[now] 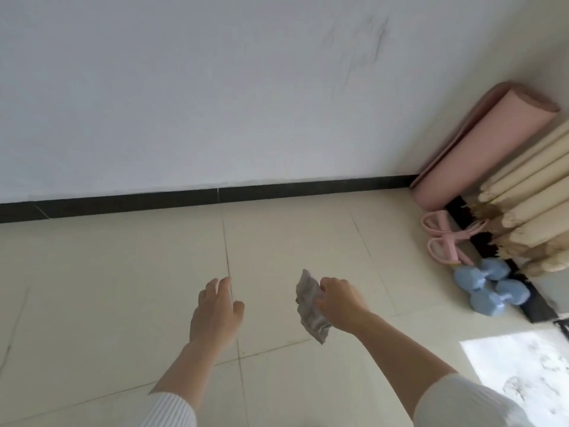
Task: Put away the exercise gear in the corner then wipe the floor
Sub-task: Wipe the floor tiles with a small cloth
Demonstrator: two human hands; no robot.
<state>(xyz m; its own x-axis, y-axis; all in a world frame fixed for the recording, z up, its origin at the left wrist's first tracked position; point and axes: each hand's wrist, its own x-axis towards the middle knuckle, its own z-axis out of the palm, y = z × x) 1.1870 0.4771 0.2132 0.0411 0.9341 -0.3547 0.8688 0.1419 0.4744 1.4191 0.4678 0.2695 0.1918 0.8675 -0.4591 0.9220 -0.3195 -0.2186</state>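
Gear lies in the far right corner: a rolled pink mat [480,143] leaning upright against the wall [215,87], a pink pull band [446,238] on the floor [123,288] just near of it, and two blue dumbbells [489,286] nearer still, side by side and touching. All three sit along the foot of a cream curtain [535,211] and a black skirting strip [215,195]. Judged from this layout, the putting-away part looks done and wiping is the step in hand.

Right hand [341,300]: closed around a crumpled grey cloth [311,306], which hangs from the fist above the tiles. Left hand [215,309]: empty, fingers loosely spread, palm down over a tile joint. Whether either hand touches the floor cannot be told.

Risks, as judgement: the cloth is bunched, so a wipe would cover a narrow strip and could miss the joints unless it is spread flat. A stroke carried far right could knock the dumbbells, which may roll, or snag the band's loops. The leaning mat could topple if the curtain or its base is nudged. A bright patch [523,365] at near right shows pale smears that a hasty pass might only spread.

Relative position: the gear is well apart from both hands, to the right and farther away; the dumbbells are its nearest part to the right hand.
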